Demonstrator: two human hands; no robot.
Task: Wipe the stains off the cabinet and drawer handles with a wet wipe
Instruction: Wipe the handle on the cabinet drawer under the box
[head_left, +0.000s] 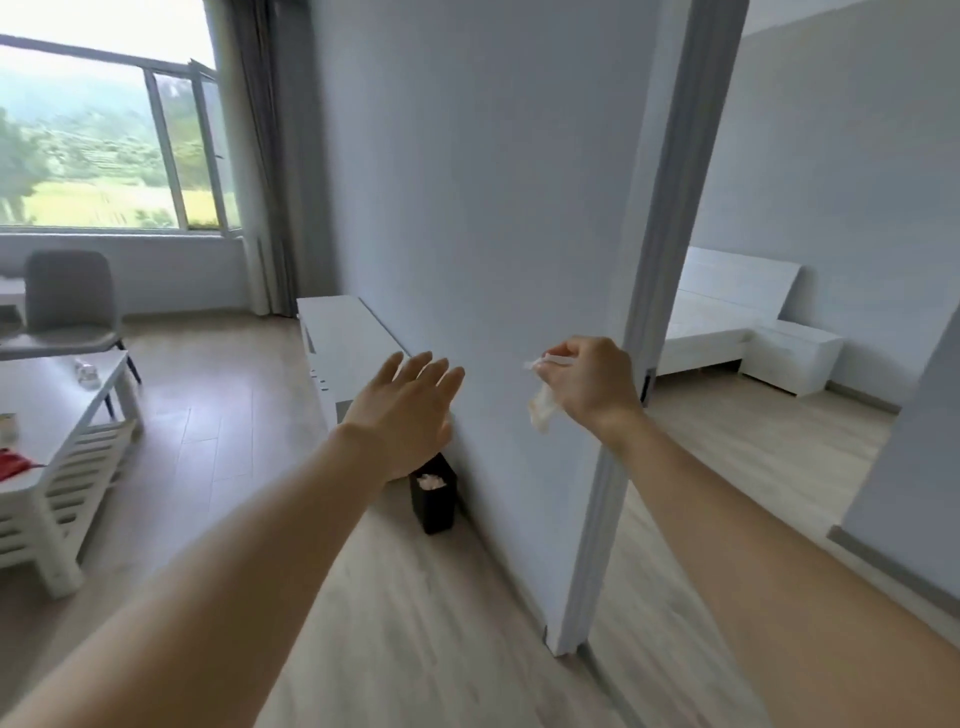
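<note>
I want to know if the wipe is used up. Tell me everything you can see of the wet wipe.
The wet wipe is a small, crumpled, whitish sheet, thin and limp. The right hand pinches its top between fingertips and thumb, and the rest hangs down freely in front of the grey wall, touching nothing else. It looks faintly yellowed; stains are too blurred to judge.

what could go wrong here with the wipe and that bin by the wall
The right hand pinches the wet wipe only by its top, the rest dangling, so it could slip onto the wooden floor. The black bin sits low below the open left hand; a toss from here might miss.
</note>
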